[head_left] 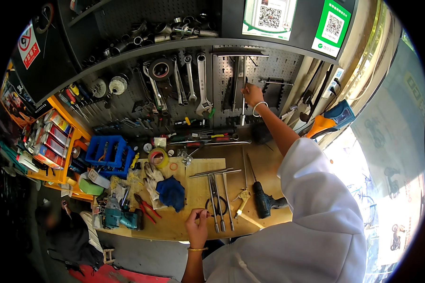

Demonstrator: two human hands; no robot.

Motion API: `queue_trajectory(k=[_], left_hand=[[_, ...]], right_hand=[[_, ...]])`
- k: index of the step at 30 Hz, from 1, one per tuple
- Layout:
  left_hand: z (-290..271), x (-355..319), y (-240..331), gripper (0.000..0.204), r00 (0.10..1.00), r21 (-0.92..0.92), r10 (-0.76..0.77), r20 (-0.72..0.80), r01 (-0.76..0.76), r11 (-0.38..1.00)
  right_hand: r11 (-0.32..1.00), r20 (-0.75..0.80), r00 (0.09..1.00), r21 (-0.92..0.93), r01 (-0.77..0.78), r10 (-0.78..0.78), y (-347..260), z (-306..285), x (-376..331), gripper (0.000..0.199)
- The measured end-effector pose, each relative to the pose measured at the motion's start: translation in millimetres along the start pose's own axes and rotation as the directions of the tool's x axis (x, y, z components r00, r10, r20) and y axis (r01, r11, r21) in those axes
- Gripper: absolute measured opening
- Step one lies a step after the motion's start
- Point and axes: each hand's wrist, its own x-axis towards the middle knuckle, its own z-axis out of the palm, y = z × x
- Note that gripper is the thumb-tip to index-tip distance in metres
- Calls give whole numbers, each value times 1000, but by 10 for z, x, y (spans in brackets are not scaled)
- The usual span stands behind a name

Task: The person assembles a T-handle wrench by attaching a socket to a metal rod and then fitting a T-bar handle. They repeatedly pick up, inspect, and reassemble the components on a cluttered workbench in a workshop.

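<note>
My right hand (252, 94) is raised to the pegboard, its fingers closed around the shaft of a T-handle socket wrench (243, 113). That wrench is upright, its socket end pointing down below my fingers. Low over the bench's front edge, my left hand (197, 224) has its fingers curled together; whether anything small sits in them is hidden. Just right of it, several T-handle wrenches (228, 203) lie side by side on the wooden bench (200, 167), crossbars toward the wall. A black ring-shaped piece (225, 206) lies among their shafts.
A drill (264, 200) with a long bit lies at right, a teal power tool (120, 214) and red-handled pliers (147, 209) at left. A blue cloth (171, 193) and blue bins (105, 151) are behind. Wrenches (189, 78) hang on the wall. Another person (73, 236) is lower left.
</note>
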Motion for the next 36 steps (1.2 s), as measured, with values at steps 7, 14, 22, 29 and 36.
queue_trajectory(k=[7,14,22,29,36], left_hand=[[33,7,18,17,1000,-2,-3,-26,3,1000],[62,-8,55,18,1000,-8,-3,13,3,1000],[13,-23,25,15,1000,25,-1,-9,1,1000],[-11,-62,48,15,1000,57,27,-12,-26,998],[-13,-47,2,15,998,81,55,32,-57,995]], right_hand=[[1000,-21,1000,1,6,-6,14,77,48,22],[998,-16,999,-48,-31,30,46,149,146,22],[991,12,999,-131,-36,38,-54,224,211,25],[995,5,999,-96,-35,36,26,331,276,24],[998,-248,967,-1,65,-64,491,306,-83,28]])
